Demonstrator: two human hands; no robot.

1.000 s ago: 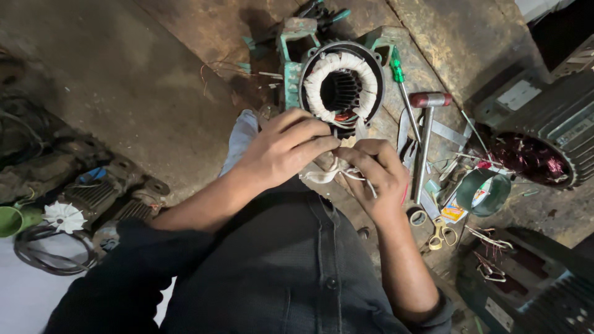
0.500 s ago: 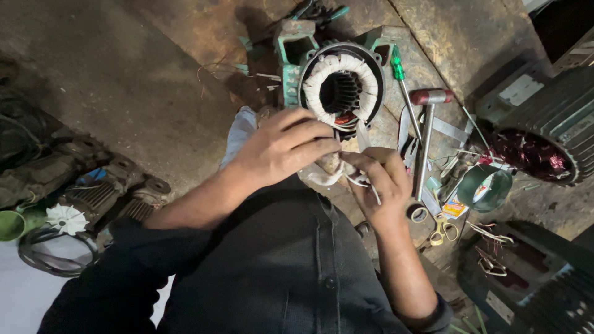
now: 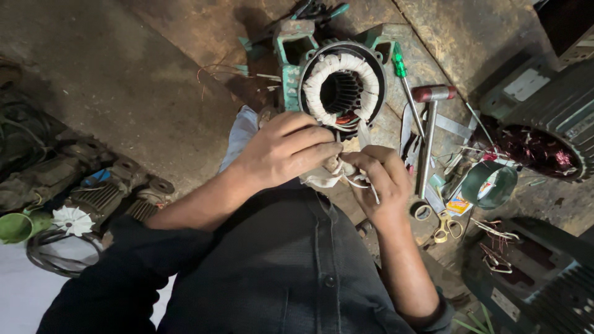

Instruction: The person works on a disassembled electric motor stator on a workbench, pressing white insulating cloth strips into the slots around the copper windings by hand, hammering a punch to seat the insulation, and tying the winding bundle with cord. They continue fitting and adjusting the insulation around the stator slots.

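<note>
A green motor stator [image 3: 340, 86] with white-wrapped windings stands on the floor in front of me. Just below it, my left hand [image 3: 284, 151] grips a bundle of white cloth tape [image 3: 325, 176]. My right hand [image 3: 380, 179] pinches thin white strings hanging from the same bundle, and the two hands touch at the fingertips. Red and dark wires show at the stator's lower rim, partly hidden by my fingers.
A green-handled screwdriver [image 3: 405, 86] and a red-headed hammer [image 3: 430, 124] lie right of the stator. Scissors [image 3: 444, 227], a green tin [image 3: 489, 184] and another wound motor [image 3: 544, 145] sit further right. A white fan [image 3: 71, 219], a green cup [image 3: 15, 227] and old parts lie at left.
Both hands stayed together below the stator, with the fingers shifting slightly on the tape and strings. The view has shifted a little.
</note>
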